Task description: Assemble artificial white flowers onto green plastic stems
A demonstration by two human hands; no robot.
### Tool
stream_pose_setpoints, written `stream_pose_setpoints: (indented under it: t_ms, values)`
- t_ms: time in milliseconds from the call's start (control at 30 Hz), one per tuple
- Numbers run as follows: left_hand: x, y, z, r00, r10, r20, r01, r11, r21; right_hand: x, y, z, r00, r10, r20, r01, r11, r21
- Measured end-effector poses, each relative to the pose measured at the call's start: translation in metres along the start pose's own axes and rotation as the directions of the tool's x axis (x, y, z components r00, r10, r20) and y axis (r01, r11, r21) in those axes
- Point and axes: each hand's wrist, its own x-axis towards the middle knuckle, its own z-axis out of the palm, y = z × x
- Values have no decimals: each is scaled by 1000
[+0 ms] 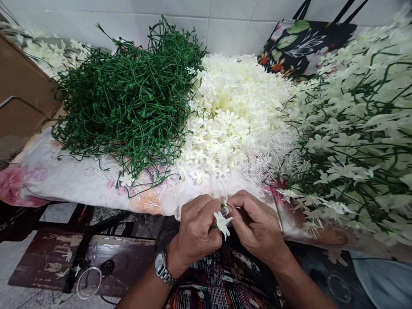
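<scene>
In the middle near the table's front edge, my left hand (200, 227) is closed around a green artificial flower stem, most of it hidden in the fist. One white artificial flower (223, 224) sticks out between my hands, its petals hanging down. My right hand (257, 225) is closed in a pinch close to the stem's tip, on a thin white stamen (234, 207). Beyond my hands lie a heap of loose white blossoms (231, 107) and a pile of white stamens (270, 154). To the left is a big tangle of bare green stems (128, 94).
On the right, stems with white flowers (354, 141) are piled high. A black floral bag (302, 47) leans at the tiled wall (231, 34). A cardboard box (25, 73) stands at the left. A flowered cloth (80, 184) covers the table; a brown bench (122, 257) stands below.
</scene>
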Motion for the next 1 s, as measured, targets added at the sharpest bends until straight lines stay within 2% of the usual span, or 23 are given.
stream_pose_setpoints:
  t_ms: [333,433,500,567,667,733,800,900,1000]
  values:
    - [4,-1,3,1000,-9,9,10,1000,-13,-1,3,4,999,-32,-27,32,999,-11]
    - [6,1,1,997,-76,16,77,995,-57,-1,2,5,999,-18,-40,17,1000,-14]
    - [9,3,-5,986,-165,32,168,971,-170,-2,0,2,999,2,-32,-3,1000,-8]
    - [14,6,-12,953,-292,85,304,893,-332,-1,-2,-6,1000,5,-23,-5,1000,-17]
    - [18,11,-20,857,-449,254,511,675,-532,5,-8,-22,996,-63,-63,59,996,-65]
    - [19,13,-22,797,-503,335,592,536,-602,11,-13,-31,988,-133,-72,128,989,-80]
    - [19,15,-22,752,-548,367,633,444,-634,17,-17,-37,980,-196,-18,195,979,-62]
    - [18,17,-21,719,-579,385,661,399,-635,21,-21,-39,964,-255,69,257,966,-11]
    - [19,18,-23,723,-557,408,670,422,-610,22,-21,-38,953,-289,91,291,957,-12]
